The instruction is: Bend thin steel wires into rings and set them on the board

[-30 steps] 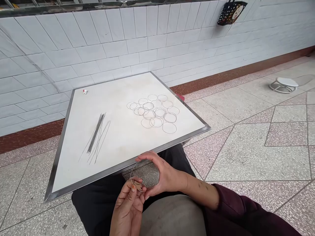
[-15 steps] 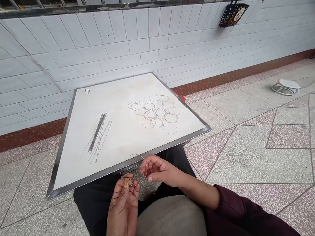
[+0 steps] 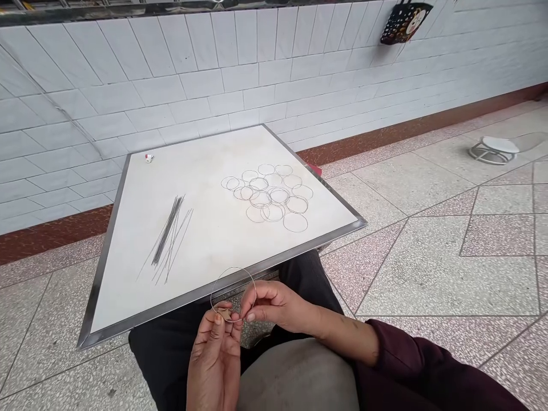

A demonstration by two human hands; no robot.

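Observation:
My left hand (image 3: 214, 354) pinches the bottom of a thin wire ring (image 3: 232, 268), its thumb in front. A small tan piece (image 3: 225, 313), like cardboard or wood, sits between the same fingers; they partly cover it. The ring stands upright over the table's near edge. At its lower right, my right hand (image 3: 280, 305) brings thumb and forefinger together on the wire, close to the left fingertips. What lies right between those two fingertips is hard to see.
On the white table (image 3: 214, 228) with a metal rim, several wire rings (image 3: 295, 222) overlap at the right. A bundle of straight wires (image 3: 166, 234) lies at the left. A small red-and-white object (image 3: 149, 158) sits in the far corner. A low stool (image 3: 494, 149) stands on the floor.
My right hand has moved slightly down and left, and its thumb and forefinger have closed at the ring's lower right. The left hand still holds the ring and tan piece.

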